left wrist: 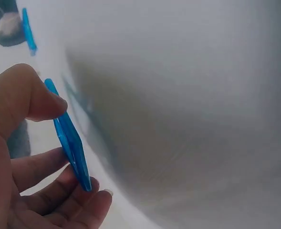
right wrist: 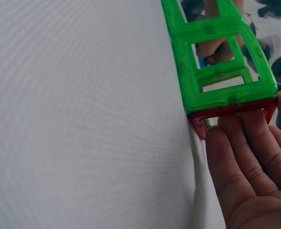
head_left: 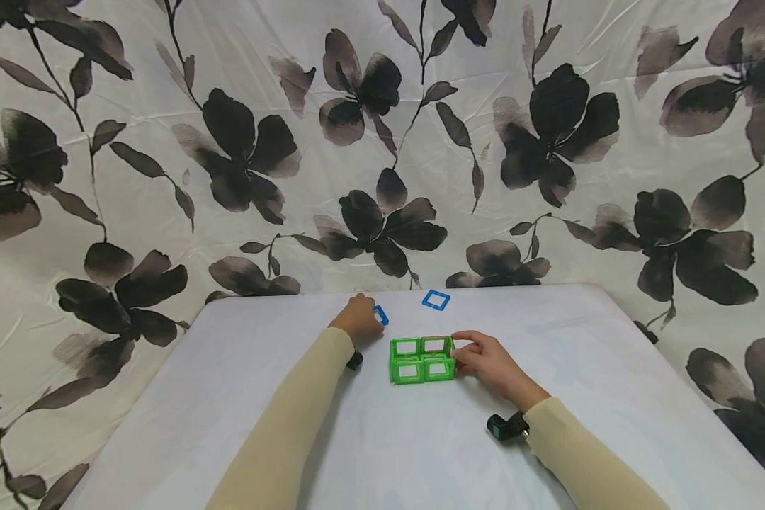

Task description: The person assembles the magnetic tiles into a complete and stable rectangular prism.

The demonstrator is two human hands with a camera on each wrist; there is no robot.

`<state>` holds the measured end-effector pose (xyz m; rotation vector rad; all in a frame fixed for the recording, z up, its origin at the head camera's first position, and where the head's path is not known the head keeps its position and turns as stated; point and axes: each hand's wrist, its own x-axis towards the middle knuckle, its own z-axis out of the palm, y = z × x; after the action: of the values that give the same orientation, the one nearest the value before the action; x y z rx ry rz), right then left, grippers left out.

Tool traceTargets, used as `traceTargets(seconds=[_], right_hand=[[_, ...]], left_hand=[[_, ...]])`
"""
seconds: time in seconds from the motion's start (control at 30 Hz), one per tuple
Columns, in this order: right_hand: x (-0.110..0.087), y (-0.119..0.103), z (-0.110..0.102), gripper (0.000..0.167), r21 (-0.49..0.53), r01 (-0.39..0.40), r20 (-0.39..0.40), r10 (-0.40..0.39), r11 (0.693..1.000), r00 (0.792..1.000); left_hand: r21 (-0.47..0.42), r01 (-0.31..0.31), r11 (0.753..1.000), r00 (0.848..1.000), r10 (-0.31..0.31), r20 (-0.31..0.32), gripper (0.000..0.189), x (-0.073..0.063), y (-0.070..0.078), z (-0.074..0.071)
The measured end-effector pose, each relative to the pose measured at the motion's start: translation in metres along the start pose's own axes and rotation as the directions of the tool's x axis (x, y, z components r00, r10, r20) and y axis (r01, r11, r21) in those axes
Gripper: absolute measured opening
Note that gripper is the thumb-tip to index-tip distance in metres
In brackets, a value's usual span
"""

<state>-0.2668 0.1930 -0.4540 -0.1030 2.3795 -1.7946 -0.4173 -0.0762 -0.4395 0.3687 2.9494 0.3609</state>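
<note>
In the head view my left hand (head_left: 359, 316) pinches a blue magnetic tile (head_left: 381, 314), a see-through frame. The left wrist view shows this blue tile (left wrist: 69, 138) nearly edge-on, thumb on one side and fingers on the other. My right hand (head_left: 492, 363) rests against the right end of a green block of magnetic tiles (head_left: 423, 360), built as two joined open-framed cubes. That end is a red tile (right wrist: 233, 108); nearly straight fingers (right wrist: 233, 186) lie on it, with the thumb by its upper corner.
A second blue square tile (head_left: 436, 299) lies flat near the table's far edge, behind the green block. White cloth covers the table (head_left: 242, 397). A flowered curtain (head_left: 382, 156) hangs just past the far edge. Dark camera devices (head_left: 507, 427) sit at both wrists.
</note>
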Motion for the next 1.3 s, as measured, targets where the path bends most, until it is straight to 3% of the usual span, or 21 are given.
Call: traceTargets(seconds=[0.23, 0.5, 1.0, 1.3], right_hand=[[0.0, 0.002, 0.0, 0.047, 0.0, 0.0, -0.004, 0.0, 1.0, 1.0], [0.001, 0.004, -0.002, 0.049, -0.008, -0.016, -0.01, 0.016, 1.0, 1.0], [0.0, -0.002, -0.002, 0.049, -0.042, 0.003, 0.01, -0.003, 0.999, 1.0], [0.002, 0.0, 0.0, 0.051, -0.046, -0.011, 0.011, 0.011, 0.999, 1.0]], left_hand=[[0.003, -0.03, 1.0, 1.0, 0.03, -0.003, 0.062, -0.006, 0.003, -0.005], [-0.026, -0.054, 0.998, 0.999, 0.054, 0.006, 0.062, -0.021, 0.01, -0.011], [-0.09, -0.098, 0.991, 0.995, 0.096, -0.022, 0.068, -0.048, 0.009, -0.016], [-0.107, -0.112, 0.988, 0.994, 0.112, -0.006, 0.067, -0.062, 0.02, -0.02]])
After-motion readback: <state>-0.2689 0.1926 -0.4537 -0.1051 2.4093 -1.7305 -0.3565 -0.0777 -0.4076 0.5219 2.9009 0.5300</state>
